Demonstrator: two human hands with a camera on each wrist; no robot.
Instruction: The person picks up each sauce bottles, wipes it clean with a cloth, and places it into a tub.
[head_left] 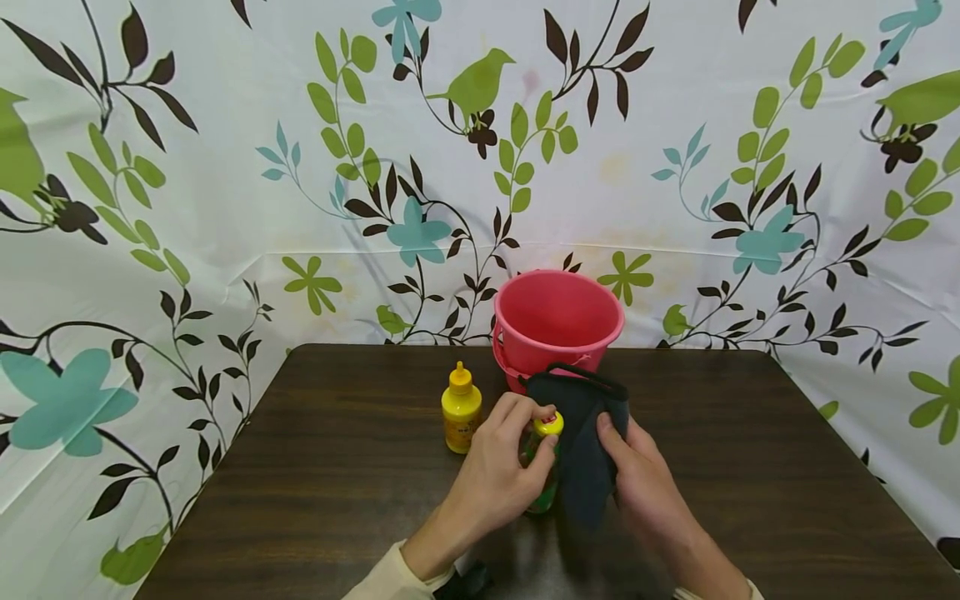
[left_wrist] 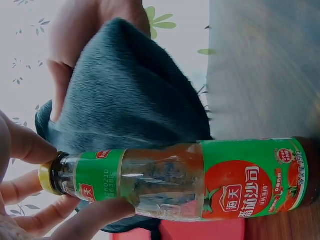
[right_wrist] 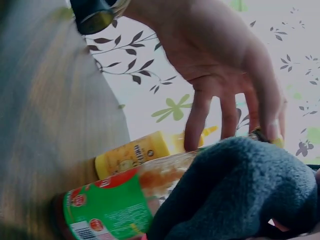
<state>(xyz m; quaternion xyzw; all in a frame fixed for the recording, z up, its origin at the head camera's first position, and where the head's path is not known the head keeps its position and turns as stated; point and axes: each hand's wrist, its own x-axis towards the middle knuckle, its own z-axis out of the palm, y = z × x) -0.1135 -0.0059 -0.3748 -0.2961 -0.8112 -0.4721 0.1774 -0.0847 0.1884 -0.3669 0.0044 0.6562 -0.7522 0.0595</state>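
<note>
With thumb and fingers, my left hand [head_left: 495,467] grips the neck and yellow cap of a glass ketchup bottle [left_wrist: 235,187]. It stands upright on the table, its green label carrying a red tomato; reddish sauce smears the clear glass. My right hand [head_left: 648,487] holds a dark blue-green plush cloth [left_wrist: 135,95], thumb on top, the rest hanging down beside the bottle. In the right wrist view the cloth [right_wrist: 240,185] overlaps the upper part of the bottle, and my left fingers [right_wrist: 200,112] come down onto its neck from above.
A yellow squeeze bottle [head_left: 461,417] with a pointed nozzle stands left of the ketchup bottle. Behind the cloth is a pink bucket [head_left: 536,354], near the back edge of the dark wooden table [head_left: 337,467]. A patterned curtain [head_left: 225,208] hangs around the table.
</note>
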